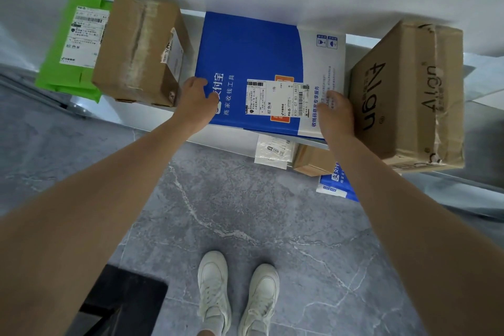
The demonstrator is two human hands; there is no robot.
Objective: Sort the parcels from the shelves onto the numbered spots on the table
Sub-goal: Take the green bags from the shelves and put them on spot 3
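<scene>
Both hands are on the blue parcel [251,62], one at each side edge. Left hand [195,101] sits at the left edge near the front corner, fingers [197,81] curled loosely over the top face, thumb side against the printed white characters. Right hand [336,114] is at the right edge over the white strip of the parcel, fingers bent and pressed against that side (can't tell whether they wrap under). Neither hand is spread flat; both are half-closed, bracing the parcel between them.

Blue parcel lies flat on the shelf [152,114], front edge just overhanging the shelf lip. White shipping label [275,98] on its top face, between the two hands, over an orange patch.

Neighbours on the same shelf: small brown box [136,49] just beside the left hand, green mailer [73,46] further left and partly under that box. Large brown carton [409,95] printed "Align" just beside the right hand, touching or nearly touching the back of it.

Lower shelf level shows a white bag [272,150], a small brown box corner [311,161] and another blue-white parcel [335,185], partly hidden by the right forearm.

Grey marbled floor [245,213] below, white sneakers [237,294] at the bottom.
</scene>
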